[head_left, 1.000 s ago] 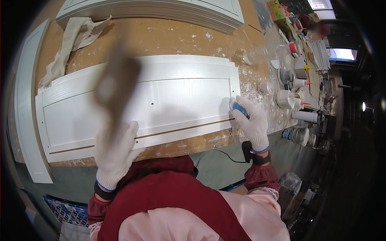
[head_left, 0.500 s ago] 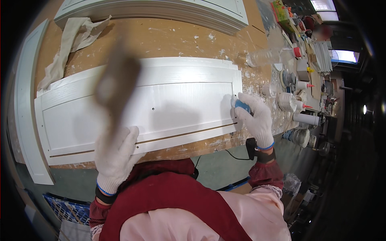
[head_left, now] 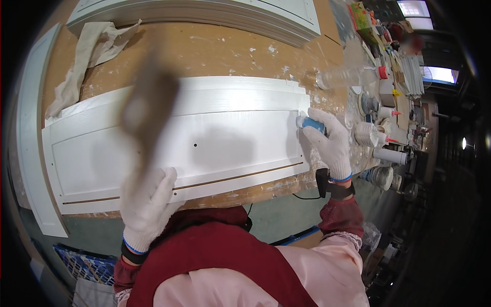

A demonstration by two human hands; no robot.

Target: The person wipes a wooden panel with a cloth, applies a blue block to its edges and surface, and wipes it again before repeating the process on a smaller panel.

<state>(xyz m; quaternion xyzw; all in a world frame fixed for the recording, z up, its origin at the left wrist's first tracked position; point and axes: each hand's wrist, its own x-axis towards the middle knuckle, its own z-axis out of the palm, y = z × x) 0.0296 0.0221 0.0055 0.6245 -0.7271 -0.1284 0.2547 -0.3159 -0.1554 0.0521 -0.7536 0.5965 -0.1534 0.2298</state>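
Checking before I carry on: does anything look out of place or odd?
Yes: a blurred dark shape hides part of the white panel and reaches the left hand, seemingly something out of focus very near the camera. Pale specks and smears mark the brown tabletop, perhaps dried paint.

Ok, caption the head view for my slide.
Gloved left hand on a white panel, right hand holding a blue object at the panel's right end.

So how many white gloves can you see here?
2: one on the left hand, at the near edge of the white panel; the other on the right hand, which holds a blue object. Others may be hidden.
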